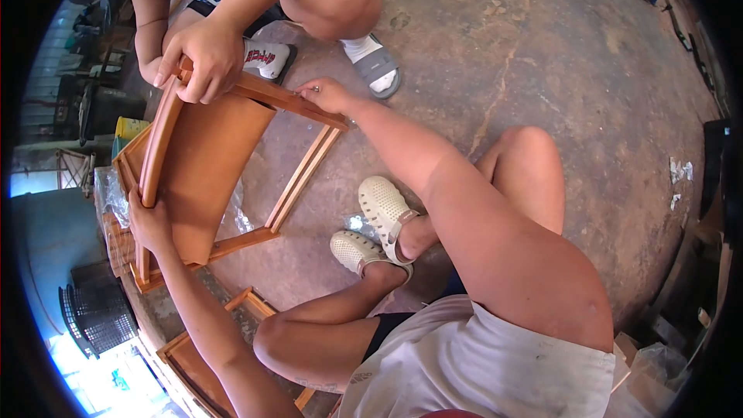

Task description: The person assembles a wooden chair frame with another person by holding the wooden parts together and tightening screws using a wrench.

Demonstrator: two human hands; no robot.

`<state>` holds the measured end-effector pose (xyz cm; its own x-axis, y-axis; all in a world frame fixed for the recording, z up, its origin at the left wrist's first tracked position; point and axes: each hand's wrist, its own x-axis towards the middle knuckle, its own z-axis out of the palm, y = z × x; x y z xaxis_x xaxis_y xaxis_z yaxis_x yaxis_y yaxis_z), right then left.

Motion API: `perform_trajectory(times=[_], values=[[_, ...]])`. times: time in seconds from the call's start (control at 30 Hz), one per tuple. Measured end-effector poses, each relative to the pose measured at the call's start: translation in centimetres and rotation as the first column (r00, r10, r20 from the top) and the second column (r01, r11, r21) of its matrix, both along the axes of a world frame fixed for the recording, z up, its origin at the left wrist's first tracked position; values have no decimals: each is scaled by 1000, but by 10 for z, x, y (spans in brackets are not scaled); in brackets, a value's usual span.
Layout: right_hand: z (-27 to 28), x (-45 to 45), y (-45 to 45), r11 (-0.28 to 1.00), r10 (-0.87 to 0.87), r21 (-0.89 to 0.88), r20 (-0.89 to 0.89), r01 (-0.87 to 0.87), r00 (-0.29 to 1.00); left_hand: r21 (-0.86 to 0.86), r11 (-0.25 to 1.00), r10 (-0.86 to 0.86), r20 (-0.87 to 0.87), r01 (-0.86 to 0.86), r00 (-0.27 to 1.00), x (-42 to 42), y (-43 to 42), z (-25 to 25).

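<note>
One upper wooden frame (158,147) and one lower wooden frame (193,360) are present; total, two. The wearer's hands number two: one left hand (148,224), one right hand (328,97). The co-worker's hands (206,54) number two, one partly hidden. Cream clogs (382,203) number two. Grey sandals (374,65) number two, one partly hidden. Socks (265,56) number two. Black basket (97,313), quantity one. Yellow container (131,127), quantity one. Light grey shirt (480,352), quantity one.

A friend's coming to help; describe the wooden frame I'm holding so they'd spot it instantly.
On the floor, find the cream clogs. Left of them in the picture is the wooden frame with a brown panel. Unlike the second frame below, it has your left hand and right hand on it.
</note>
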<state>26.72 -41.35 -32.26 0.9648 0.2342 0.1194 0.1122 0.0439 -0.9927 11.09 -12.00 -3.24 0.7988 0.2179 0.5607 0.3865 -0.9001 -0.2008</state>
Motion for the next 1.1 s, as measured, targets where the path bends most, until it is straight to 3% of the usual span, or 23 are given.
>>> perform_trajectory(times=[0.07,0.13,0.23,0.33,0.57,0.63,0.73,0.87,0.93,1.03,1.1], values=[[4,13,-4,999,34,-36,-7,-35,999,1,1000,0,-6,0,1000,-1,0,0],[8,26,-6,963,105,-260,113,-73,988,0,1000,-4,-2,4,1000,-3,3,0],[33,30,-23,921,230,-361,202,-146,952,-20,1000,-20,1,20,1000,-6,-1,3],[45,35,-38,876,345,-411,165,-254,924,-50,998,-37,4,37,999,-5,-4,8],[29,-13,-80,864,416,-358,110,-355,903,-67,976,-208,7,208,978,-11,-12,8],[21,-39,-85,918,367,-187,69,-349,928,-86,974,-210,-5,209,978,-15,-11,8],[15,-61,-76,941,331,-98,79,-323,940,-109,967,-231,-1,229,973,-21,-2,12],[13,-68,-49,969,217,-144,102,-201,971,-156,958,-240,24,241,970,-44,-4,17],[21,-64,-41,995,103,-33,227,-98,968,-172,955,-237,39,240,971,-56,-2,19],[43,-68,-40,975,183,-161,168,-156,969,-158,952,-257,52,262,965,-73,1,17],[45,-74,-38,977,179,-153,200,-149,963,-188,954,-229,46,234,972,-83,-4,19]])
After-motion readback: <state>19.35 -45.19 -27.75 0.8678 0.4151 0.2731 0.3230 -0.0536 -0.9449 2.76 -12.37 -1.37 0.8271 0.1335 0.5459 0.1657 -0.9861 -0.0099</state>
